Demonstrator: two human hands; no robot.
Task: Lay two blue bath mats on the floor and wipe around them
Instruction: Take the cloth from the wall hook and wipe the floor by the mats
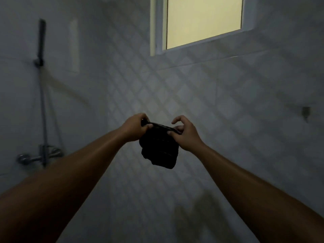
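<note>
Slippage is looming as the main hazard: the left hand [135, 128] is closing fully round one top corner of a dark cloth [159, 148], while the right hand [184, 133] is pinching the opposite corner with only thumb and lower fingers, index finger lifting clear, so the bundle, hanging mid-air between both, is likely dropping if that pinch loosens. Dim light is hiding its colour, so it is reading as a folded mat or wiping cloth, undecidable; neither floor nor laid mats are showing. Shower rail [42, 95] and mixer tap [41, 154] are standing left, patterned wall tiles [175, 95] are running across, window [203, 21] is glowing upper right.
</note>
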